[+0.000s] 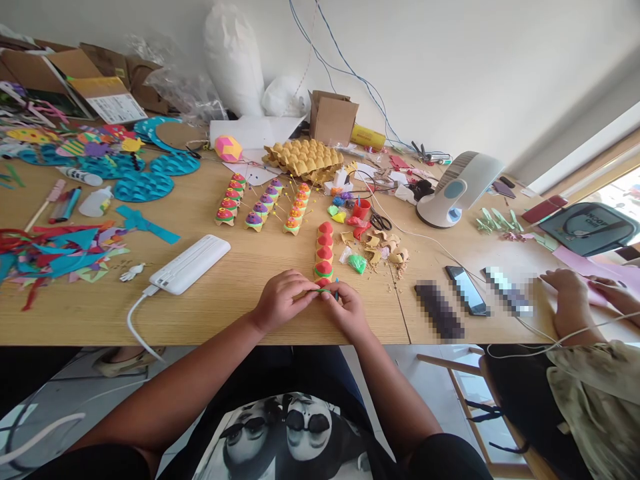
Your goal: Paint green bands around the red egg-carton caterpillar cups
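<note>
My left hand (283, 298) and my right hand (347, 308) meet at the near edge of the wooden table (225, 307). Both are closed in a pinch on the near end of a red-and-green caterpillar made of egg-carton cups (324, 257). The caterpillar runs away from me in a row. A green scrap (357, 263) lies just right of it. Three more painted caterpillars (261, 203) lie further back in parallel rows.
A white power bank (190, 264) with a cable lies left of my hands. Paper scraps (55, 250) and blue cut shapes (143, 183) cover the left side. An egg tray (303, 159), scissors (381, 220) and a white fan (457, 190) stand behind. Another person's hands (580, 300) rest at the right, near phones (467, 290).
</note>
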`<state>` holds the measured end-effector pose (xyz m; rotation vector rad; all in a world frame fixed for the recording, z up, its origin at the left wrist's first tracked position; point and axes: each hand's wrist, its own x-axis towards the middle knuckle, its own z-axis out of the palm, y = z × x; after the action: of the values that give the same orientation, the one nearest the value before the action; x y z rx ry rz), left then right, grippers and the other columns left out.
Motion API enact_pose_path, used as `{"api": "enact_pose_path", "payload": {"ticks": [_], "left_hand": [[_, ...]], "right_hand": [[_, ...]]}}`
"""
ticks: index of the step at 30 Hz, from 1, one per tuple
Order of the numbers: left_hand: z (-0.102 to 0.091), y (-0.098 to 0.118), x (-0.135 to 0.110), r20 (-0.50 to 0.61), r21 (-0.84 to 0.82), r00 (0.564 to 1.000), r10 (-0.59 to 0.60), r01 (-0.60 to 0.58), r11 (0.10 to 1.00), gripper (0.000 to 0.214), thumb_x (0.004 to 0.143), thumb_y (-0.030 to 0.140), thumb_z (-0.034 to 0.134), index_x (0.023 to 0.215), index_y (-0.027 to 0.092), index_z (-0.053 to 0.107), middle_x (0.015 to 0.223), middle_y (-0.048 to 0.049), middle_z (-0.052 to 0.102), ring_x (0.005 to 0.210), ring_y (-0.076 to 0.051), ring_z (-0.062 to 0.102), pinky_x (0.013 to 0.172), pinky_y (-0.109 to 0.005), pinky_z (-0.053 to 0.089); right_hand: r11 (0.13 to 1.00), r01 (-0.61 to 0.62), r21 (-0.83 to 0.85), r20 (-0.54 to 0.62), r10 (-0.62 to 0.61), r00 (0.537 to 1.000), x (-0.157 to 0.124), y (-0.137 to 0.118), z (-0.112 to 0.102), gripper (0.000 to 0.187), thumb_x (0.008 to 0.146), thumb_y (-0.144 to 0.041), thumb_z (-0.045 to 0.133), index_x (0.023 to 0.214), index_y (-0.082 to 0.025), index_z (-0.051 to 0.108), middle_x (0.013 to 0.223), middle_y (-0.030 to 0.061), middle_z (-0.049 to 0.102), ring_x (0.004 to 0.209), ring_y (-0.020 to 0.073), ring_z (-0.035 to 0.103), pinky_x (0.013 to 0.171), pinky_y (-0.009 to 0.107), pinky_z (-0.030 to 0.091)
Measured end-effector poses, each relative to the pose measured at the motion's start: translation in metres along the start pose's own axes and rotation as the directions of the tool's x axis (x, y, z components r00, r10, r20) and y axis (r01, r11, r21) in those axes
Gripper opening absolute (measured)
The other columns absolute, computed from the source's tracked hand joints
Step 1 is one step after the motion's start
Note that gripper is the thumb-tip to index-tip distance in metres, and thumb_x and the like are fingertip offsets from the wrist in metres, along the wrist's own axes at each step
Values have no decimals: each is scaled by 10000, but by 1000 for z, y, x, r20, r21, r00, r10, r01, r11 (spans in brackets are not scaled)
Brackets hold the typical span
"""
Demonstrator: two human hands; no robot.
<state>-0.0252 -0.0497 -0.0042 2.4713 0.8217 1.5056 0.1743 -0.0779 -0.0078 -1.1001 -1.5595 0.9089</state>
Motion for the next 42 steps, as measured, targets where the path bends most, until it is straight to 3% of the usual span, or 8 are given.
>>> {"api": "enact_pose_path", "payload": {"ticks": [11, 15, 21, 27, 31, 35, 39, 42], "left_hand": [[-2, 2, 2, -4, -14, 999, -48, 48, 999, 80, 947, 207, 728, 1026, 219, 735, 920, -32, 793, 839, -170, 709, 807, -331, 572], [-1, 2, 0, 3, -71, 984, -178, 177, 982, 95, 945, 229, 730, 1040, 222, 736, 955, -41, 792, 879, -172, 719, 827, -319, 576], [2, -4, -2, 65, -256, 880, -471, 471, 844, 157, 910, 290, 737, 1051, 223, 757, 972, -40, 790, 817, -165, 713, 748, -288, 586], [8, -8, 0, 204, -414, 768, -606, 629, 658, 231, 886, 410, 750, 994, 207, 769, 973, -57, 797, 883, -199, 744, 822, -320, 602], [7, -7, 9, 244, -442, 744, -622, 656, 612, 288, 878, 463, 757, 983, 196, 778, 956, -69, 798, 873, -211, 742, 810, -329, 599], [2, -8, 31, 236, -471, 768, -596, 626, 621, 300, 878, 472, 766, 979, 190, 781, 978, -74, 803, 902, -218, 741, 839, -334, 591], [5, -25, 58, 196, -510, 781, -593, 598, 618, 331, 852, 486, 790, 983, 182, 777, 980, -77, 801, 901, -215, 732, 851, -343, 584], [16, -47, 68, 220, -568, 754, -618, 615, 548, 383, 787, 491, 840, 993, 177, 767, 997, -81, 796, 913, -217, 729, 871, -358, 575]], "right_hand": [[1000, -4, 24, -59, 6, 998, 0, 1, 1, 200, 926, -402, 690, 884, -217, 755, 781, 31, 707, 694, 160, 564, 702, 310, 470], [999, -29, 22, -78, 30, 996, 2, 4, 2, 192, 910, -394, 699, 893, -211, 756, 793, 27, 713, 684, 152, 551, 685, 300, 455], [996, -91, 20, -86, 93, 992, 5, 5, 2, 216, 891, -419, 700, 860, -210, 747, 734, 9, 676, 643, 144, 505, 636, 289, 413], [994, -105, 15, -82, 106, 991, 7, 6, 2, 258, 908, -446, 654, 851, -205, 729, 777, 22, 697, 666, 152, 535, 655, 294, 426], [994, -109, 20, -70, 110, 991, 13, 3, -2, 316, 905, -507, 648, 837, -204, 710, 715, 12, 638, 647, 154, 511, 627, 293, 413], [997, -73, 2, -47, 73, 996, 28, -8, -13, 352, 903, -551, 659, 849, -208, 712, 666, -10, 556, 615, 142, 452, 592, 288, 378], [996, -53, -73, -26, 51, 998, 56, -15, -25, 363, 895, -568, 671, 859, -210, 720, 684, -8, 562, 620, 138, 440, 591, 289, 371], [991, -37, -126, -63, 29, 998, 77, -10, -30, 362, 888, -563, 674, 850, -206, 720, 666, -15, 531, 626, 138, 429, 594, 287, 358]]}}
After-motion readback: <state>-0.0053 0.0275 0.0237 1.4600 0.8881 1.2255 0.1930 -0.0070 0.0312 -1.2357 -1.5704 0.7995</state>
